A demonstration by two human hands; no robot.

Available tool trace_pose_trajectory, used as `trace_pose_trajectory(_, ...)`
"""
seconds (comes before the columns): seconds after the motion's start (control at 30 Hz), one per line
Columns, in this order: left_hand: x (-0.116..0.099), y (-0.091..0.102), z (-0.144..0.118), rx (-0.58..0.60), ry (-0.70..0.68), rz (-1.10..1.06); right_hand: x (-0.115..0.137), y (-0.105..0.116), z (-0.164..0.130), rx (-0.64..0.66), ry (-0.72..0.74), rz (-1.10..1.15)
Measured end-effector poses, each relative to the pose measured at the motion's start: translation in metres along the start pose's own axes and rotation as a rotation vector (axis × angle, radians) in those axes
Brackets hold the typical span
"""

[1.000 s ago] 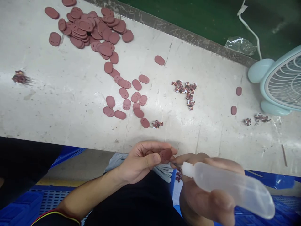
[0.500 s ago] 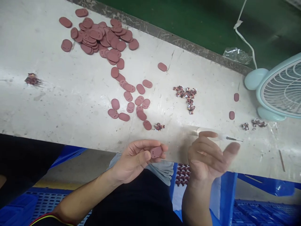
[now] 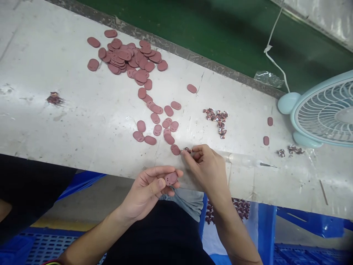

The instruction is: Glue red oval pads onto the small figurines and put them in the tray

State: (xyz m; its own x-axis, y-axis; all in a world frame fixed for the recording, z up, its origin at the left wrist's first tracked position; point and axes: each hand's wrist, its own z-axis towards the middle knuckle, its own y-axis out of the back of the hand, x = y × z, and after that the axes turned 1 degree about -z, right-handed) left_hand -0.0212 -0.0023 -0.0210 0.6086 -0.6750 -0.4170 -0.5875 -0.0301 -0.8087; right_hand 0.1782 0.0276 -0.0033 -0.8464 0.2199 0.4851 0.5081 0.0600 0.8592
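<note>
My left hand (image 3: 149,187) pinches a reddish-brown oval base (image 3: 171,179) between thumb and fingers, just off the table's front edge. Small holes and a round outline show on its upper face. My right hand (image 3: 208,167) reaches down to the table, thumb and fingertips closing around a small dark-red figure (image 3: 188,150), partly hidden by the fingers. Just left of those fingertips lies another oval base (image 3: 175,149). Behind the right hand, a clear needle-tipped syringe (image 3: 244,160) lies on the table, its left end partly covered.
A heap of oval bases (image 3: 124,55) lies at the back left, with loose ones trailing forward. Several small figures (image 3: 216,117) are clustered right of centre. A light-blue fan (image 3: 295,110) stands at right. Below the table edge, a blue bin (image 3: 267,228) contains rows of figures.
My right hand has moved left from above the syringe to the small figure on the table, its fingers closing. The left hand keeps the oval base. The camera view has shifted slightly.
</note>
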Motion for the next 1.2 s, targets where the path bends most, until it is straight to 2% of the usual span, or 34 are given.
trace_pose_trajectory(0.17, -0.003, 0.003, -0.001, 0.001, 0.000, 0.002, -0.004, 0.013, 0.000, 0.027, 0.111, -0.033)
trace_pose_trajectory(0.4, -0.004, 0.007, 0.000, -0.012, -0.008, 0.021, -0.017, 0.012, -0.002, -0.002, 0.137, 0.055)
trace_pose_trajectory(0.6, -0.007, 0.007, -0.005, -0.017, -0.024, 0.049, -0.009, 0.012, -0.003, -0.048, 0.092, 0.047)
trace_pose_trajectory(0.8, -0.010, 0.007, -0.008, -0.031, -0.024, 0.063, 0.007, 0.021, 0.004, 0.097, 0.269, -0.073)
trace_pose_trajectory(0.93, -0.011, 0.008, -0.009, -0.031, -0.030, 0.061, 0.010, 0.021, 0.009, 0.117, 0.277, -0.143)
trace_pose_trajectory(1.1, -0.010, 0.009, -0.010, -0.029, -0.032, 0.061, 0.001, 0.029, 0.002, 0.182, 0.287, 0.021)
trace_pose_trajectory(1.2, -0.010, 0.009, -0.008, -0.026, -0.033, 0.051, -0.008, 0.037, -0.013, 0.206, 0.221, 0.422)
